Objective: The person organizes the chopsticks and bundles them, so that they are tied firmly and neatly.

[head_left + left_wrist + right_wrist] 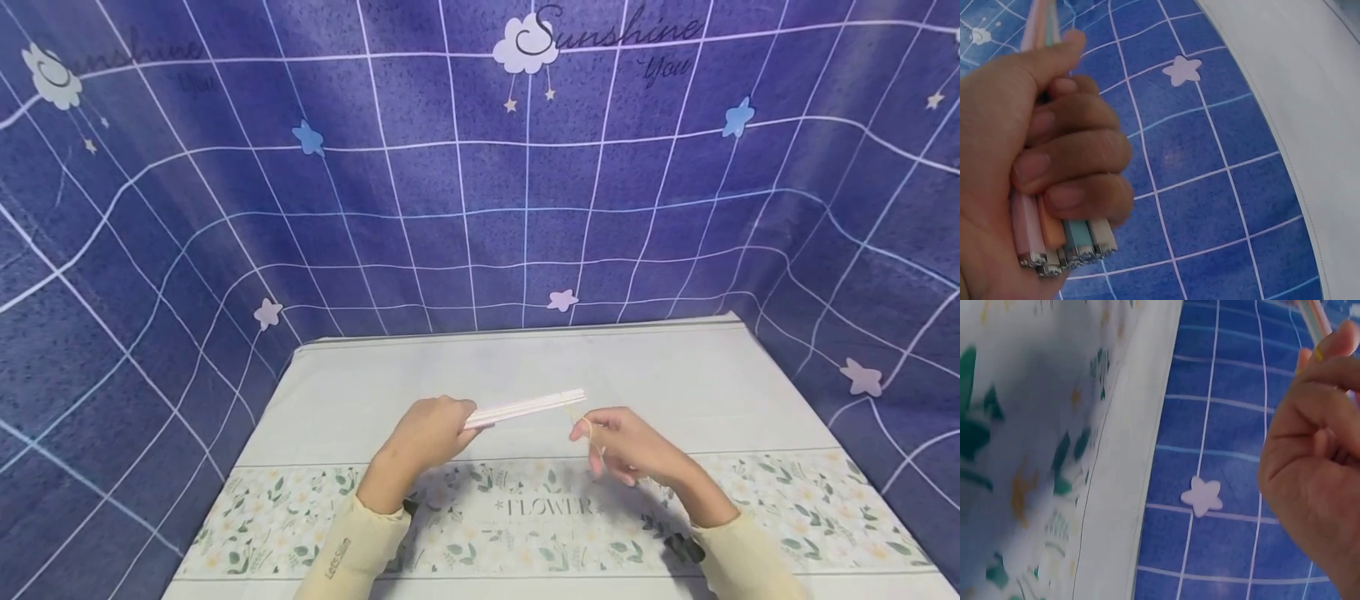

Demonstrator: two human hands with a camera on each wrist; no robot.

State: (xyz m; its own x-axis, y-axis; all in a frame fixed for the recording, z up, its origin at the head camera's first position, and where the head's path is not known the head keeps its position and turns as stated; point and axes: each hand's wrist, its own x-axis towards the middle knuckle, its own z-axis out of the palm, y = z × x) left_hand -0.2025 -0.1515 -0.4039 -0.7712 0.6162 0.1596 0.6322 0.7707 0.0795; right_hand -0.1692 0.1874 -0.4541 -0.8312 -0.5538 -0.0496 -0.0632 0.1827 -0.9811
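My left hand (431, 429) grips a bundle of slim pastel sticks (528, 406), held above the table and pointing right. In the left wrist view the fingers wrap round the sticks (1027, 231), which are pink, orange, teal and whitish with silvery, crinkled-looking ends. Just right of the bundle's far end is my right hand (633, 446), its fingers bent. A thin yellowish band, seemingly a rubber band (587, 427), loops about its fingers and reaches toward the stick ends. The right wrist view shows a bit of yellow band (1318, 354) near a fingertip; other fingers are partly hidden.
Beneath the hands lies a white table cover (375, 383) with a printed flower strip (480, 542). A blue curtain (480, 183) with grid lines, stars and clouds stands behind and on both sides.
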